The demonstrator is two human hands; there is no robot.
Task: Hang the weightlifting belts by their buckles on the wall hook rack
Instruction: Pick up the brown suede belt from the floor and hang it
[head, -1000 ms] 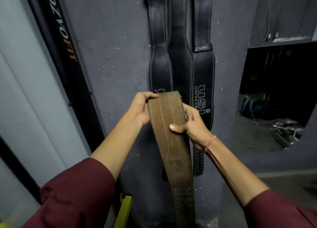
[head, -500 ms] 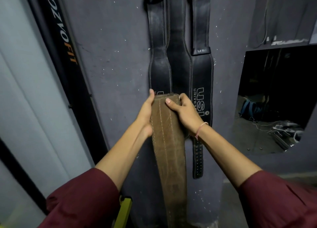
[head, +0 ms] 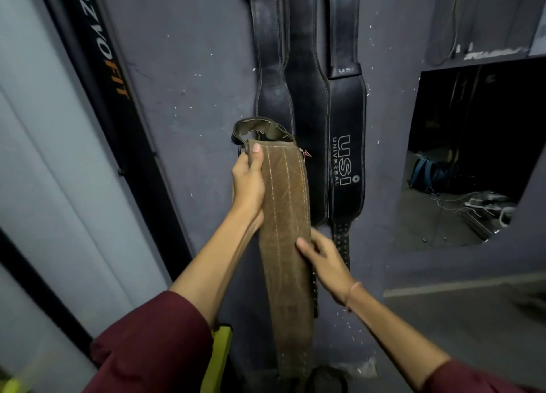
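Fingers (head: 256,155) of the left hand (head: 248,185) are clamped on the top left edge of the brown suede belt (head: 286,215), held up close to the wall (head: 192,67). The right hand (head: 328,265) pinches its right edge lower down, and my guess is the stiff folded-over top could spring loose or bump the black belts (head: 307,97) hanging right behind it. Can't make out its buckle, and the hook rack is cut off up top, so no telling if a hook's free.
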